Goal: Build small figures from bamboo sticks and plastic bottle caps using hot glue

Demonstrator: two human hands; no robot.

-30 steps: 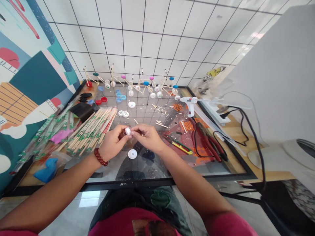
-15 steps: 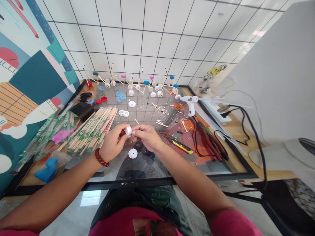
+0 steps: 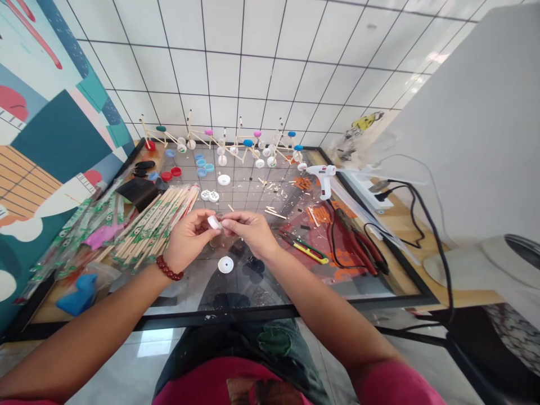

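Observation:
A white bottle cap (image 3: 214,223), tilted on its side, is pinched between the thumb and fingers of my left hand (image 3: 190,235). Against the cap's right edge, the thumb and forefinger of my right hand (image 3: 250,229) press together; whatever they grip there is too small to make out. Below both hands a second white cap (image 3: 225,264) lies on the glass tabletop, with a dark spot at its centre. Beyond them are two white caps with dark marks (image 3: 213,196) and another white cap (image 3: 224,179).
Along the back stand several small stick-built bicycle models (image 3: 242,143) with cap wheels. Paper-wrapped chopsticks (image 3: 158,225) lie left. At right are a white glue gun (image 3: 324,179), a yellow utility knife (image 3: 310,253), red-handled pliers (image 3: 360,242) and a power strip (image 3: 367,191).
The cap in my left hand has turned and tilted, and its side now shows more edge-on. My left fingers have spread slightly, while my right fingertips stay at its edge.

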